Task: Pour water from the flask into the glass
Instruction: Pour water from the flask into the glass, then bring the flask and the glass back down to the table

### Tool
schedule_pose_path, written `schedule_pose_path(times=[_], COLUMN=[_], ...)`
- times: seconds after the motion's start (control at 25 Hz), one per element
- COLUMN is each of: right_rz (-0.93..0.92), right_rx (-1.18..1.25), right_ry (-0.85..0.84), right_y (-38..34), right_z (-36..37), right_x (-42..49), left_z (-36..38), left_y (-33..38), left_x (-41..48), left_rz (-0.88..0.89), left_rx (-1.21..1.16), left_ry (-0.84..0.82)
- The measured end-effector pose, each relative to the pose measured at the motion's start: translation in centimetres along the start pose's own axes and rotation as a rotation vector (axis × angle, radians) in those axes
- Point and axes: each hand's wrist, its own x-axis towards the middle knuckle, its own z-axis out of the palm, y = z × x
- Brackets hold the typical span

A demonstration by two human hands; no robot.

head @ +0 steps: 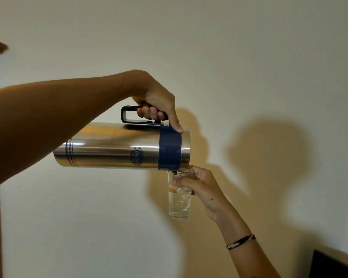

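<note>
The steel cylindrical flask (117, 146) with a dark blue band near its mouth lies almost horizontal across the middle of the frame, mouth end to the right and tipped slightly down over the clear tall drinking glass (179, 194). The left hand (156, 101) is closed around the flask's black loop handle (133, 115), thumb pressed on the blue band. The right hand (201, 187), coming up from the lower right, is wrapped around the upper part of the glass, holding it upright just under the flask's mouth. The glass is partly filled with bubbling water. A dark corded bracelet (240, 241) circles the right wrist. Behind is a pale wall (249, 57).
</note>
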Motion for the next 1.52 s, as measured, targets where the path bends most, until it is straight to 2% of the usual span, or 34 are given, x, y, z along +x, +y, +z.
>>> schedule_pose_path(times=[0.24, 0.4, 0.52, 0.72, 0.84, 1.04, 1.36, 1.52], right_rz=[0.002, -0.003, 0.005, 0.038, 0.059, 0.067, 0.088, 0.079], right_rx=[0.017, 0.007, 0.015, -0.013, -0.057, -0.083, -0.136, -0.16], right_ry=[-0.01, 0.011, 0.069, 0.114, 0.122, 0.16, 0.153, 0.141], right_y=[0.7, 0.8, 0.6, -1.3, -1.8, -2.1, -2.1, 0.7], right_z=[1.0, 1.0, 0.3, -0.9, -1.0, -1.8, -3.2, -2.8], right_x=[0.7, 0.9, 1.1, 1.5, 2.0, 3.2, 4.1, 3.4], left_z=[0.2, 0.9, 2.9, 10.5, 15.1, 18.8, 19.3, 21.9], left_y=[-1.1, -3.6, -7.1, -13.0, -14.4, -15.6, -15.1, -15.7], left_x=[-0.5, -1.2, -1.4, -0.1, 0.7, 1.5, 2.1, 3.1], left_rz=[-0.004, 0.035, 0.077, 0.219, 0.246, 0.305, 0.308, 0.287], left_rx=[-0.013, -0.179, -0.419, -0.936, -1.224, -1.6, -1.663, -1.638], left_ry=[0.012, 0.019, 0.076, 0.324, 0.487, 0.586, 0.64, 0.664])
